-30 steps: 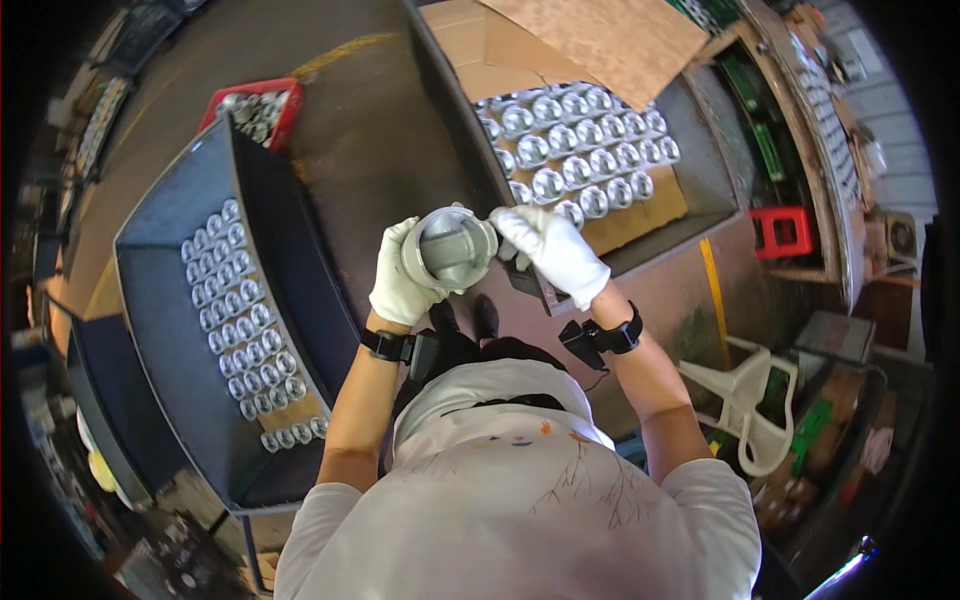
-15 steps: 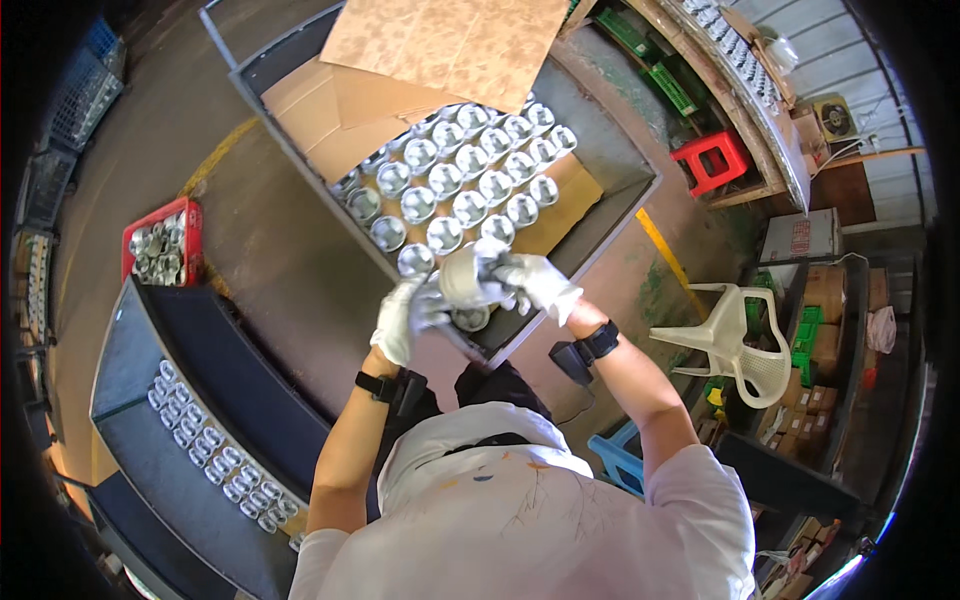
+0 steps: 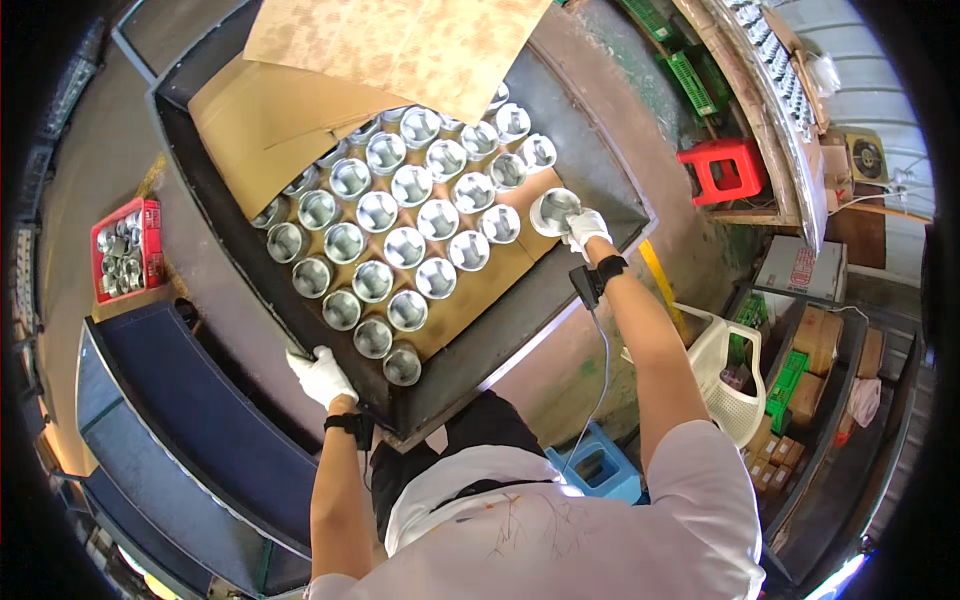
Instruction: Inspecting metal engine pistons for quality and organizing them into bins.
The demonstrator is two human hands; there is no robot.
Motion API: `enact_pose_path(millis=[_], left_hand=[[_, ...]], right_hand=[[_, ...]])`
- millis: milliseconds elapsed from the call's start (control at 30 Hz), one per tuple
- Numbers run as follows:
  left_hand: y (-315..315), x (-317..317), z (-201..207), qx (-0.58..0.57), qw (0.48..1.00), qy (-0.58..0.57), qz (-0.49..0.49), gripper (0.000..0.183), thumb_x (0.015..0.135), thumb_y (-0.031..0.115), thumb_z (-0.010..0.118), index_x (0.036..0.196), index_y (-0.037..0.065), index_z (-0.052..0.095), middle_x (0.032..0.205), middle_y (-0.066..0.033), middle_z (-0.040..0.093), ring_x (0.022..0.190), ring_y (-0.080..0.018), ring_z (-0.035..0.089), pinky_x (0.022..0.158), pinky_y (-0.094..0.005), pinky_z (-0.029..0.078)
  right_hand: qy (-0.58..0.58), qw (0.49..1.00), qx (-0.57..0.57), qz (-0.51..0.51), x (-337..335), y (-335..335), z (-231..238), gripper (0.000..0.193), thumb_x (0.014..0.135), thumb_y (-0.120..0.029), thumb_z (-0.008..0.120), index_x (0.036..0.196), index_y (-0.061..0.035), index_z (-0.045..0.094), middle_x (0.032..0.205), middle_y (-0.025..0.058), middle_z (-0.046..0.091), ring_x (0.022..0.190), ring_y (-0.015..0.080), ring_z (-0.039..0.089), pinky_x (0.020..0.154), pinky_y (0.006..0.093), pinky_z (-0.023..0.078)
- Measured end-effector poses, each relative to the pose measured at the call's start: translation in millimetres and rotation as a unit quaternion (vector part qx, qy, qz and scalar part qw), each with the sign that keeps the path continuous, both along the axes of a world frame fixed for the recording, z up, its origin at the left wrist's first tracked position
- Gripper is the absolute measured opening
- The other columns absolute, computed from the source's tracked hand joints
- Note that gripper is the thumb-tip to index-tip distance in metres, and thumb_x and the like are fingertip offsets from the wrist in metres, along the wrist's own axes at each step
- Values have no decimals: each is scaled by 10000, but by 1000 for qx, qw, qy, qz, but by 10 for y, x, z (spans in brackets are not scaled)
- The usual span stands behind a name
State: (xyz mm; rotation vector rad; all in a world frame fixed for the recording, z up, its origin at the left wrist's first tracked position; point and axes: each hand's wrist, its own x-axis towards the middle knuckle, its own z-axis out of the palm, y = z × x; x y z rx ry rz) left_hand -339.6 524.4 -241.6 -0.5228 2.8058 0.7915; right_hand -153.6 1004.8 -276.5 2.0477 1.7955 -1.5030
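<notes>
In my gloved right hand [image 3: 586, 230] is a silvery metal piston [image 3: 553, 212], its hollow side facing up, at the right end of the cardboard. My gloved left hand [image 3: 324, 377] is open, fingers apart, beside the near left edge of a dark metal bin [image 3: 450, 385]; whether it touches the edge I cannot tell. Slanting rows of similar pistons [image 3: 404, 247] stand hollow side up on a brown cardboard sheet [image 3: 487, 300] inside the bin. Loose cardboard [image 3: 390, 45] covers some pistons at the far side.
A red crate [image 3: 150, 245] of metal parts stands on the floor at left, beyond a dark blue-topped bench [image 3: 220, 400]. To the right are a red stool [image 3: 722, 170], a white plastic chair [image 3: 728, 385] and shelves with boxes [image 3: 815, 345]. A blue stool [image 3: 600, 465] is close by me.
My hands were together around a piston over the bin's near corner. The right hand has carried a piston rightward; the left has let go and moved left. The view has shifted too.
</notes>
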Motion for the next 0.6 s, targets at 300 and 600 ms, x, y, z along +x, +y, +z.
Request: enact_pose_path(millis=[300,600], left_hand=[[75,-22,-198,-115,993,-16,35,563,843,244,595,1331,7,445,1194,-262,604,1044,-431,606,913,-462,478],[149,-48,-224,-93,994,-17,51,551,863,247,597,1329,-3,441,1224,-261,594,1067,-426,601,915,-447,467]], right_hand=[[-239,920,202,237,42,546,-1019,226,875,-228,552,993,-73,668,869,186,693,752,336,678,656,433,526],[-232,826,211,469,-427,743,-893,334,919,-286,448,922,-72,704,985,146,695,932,325,663,815,408,513]])
